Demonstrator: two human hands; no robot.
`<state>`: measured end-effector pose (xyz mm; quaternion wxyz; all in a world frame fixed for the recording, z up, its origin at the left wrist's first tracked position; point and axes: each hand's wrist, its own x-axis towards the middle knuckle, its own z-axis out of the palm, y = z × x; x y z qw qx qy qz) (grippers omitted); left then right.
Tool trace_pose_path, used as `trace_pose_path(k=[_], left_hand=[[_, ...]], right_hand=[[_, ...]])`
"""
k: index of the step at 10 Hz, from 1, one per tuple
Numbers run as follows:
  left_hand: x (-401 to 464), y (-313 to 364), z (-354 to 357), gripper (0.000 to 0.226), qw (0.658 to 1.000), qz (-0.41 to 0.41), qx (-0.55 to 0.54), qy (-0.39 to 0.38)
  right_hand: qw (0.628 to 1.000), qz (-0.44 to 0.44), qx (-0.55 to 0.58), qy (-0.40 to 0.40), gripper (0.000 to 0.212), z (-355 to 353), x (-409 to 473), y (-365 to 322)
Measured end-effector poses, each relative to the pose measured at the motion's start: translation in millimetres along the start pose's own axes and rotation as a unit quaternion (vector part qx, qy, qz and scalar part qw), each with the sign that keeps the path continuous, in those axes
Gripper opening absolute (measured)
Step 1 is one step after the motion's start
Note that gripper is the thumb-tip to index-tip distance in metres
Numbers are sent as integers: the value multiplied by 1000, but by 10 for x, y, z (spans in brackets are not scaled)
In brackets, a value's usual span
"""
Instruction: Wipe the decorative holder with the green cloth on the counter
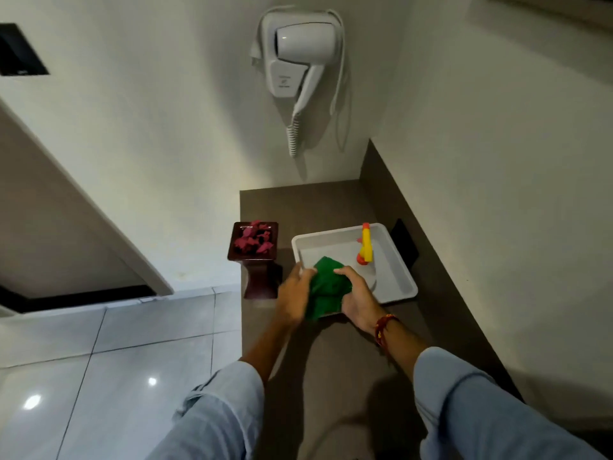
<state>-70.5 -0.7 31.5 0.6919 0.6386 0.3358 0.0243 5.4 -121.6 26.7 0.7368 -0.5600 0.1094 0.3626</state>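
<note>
While both hands grip the green cloth (326,287) over the near left corner of the white tray (391,277), the cloth hangs bunched between them, its lower end draping over the tray's near rim toward the worktop (331,360). On the cloth's left side, the left hand (293,293) has its fingers curled around the fabric; the right hand (360,293) clamps it from the right side with the thumb on top, and a red and yellow thread band (383,328) circles that wrist. Light blue sleeves (471,400) cover both forearms. Standing at the left edge of the worktop, just left of the tray and beside the left hand without being touched by it, is the decorative holder (257,260), a dark wooden pedestal with a square top. Its top is filled with pink and red dried petals (253,240). Inside the tray, toward its far right part, stands a yellow and orange plastic toy (366,244). A black wall socket (404,242) sits on the right-hand upstand just beyond the tray. Above the far end of the worktop, a white hair dryer (300,54) hangs in its wall mount with a coiled cord (293,134) dangling below it. Glossy pale floor tiles (116,376) lie to the left.
</note>
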Motion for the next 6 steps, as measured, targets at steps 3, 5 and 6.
trace_pose_path(k=[3, 5, 6], left_hand=[[465, -159, -66, 31, 963, -39, 245, 105], [497, -205, 126, 35, 917, 17, 380, 123], [463, -152, 169, 29, 864, 67, 486, 117]], right_hand=[[977, -7, -208, 49, 24, -25, 347, -46], [855, -132, -500, 33, 50, -150, 556, -4], [814, -143, -561, 38, 51, -218, 605, 39]])
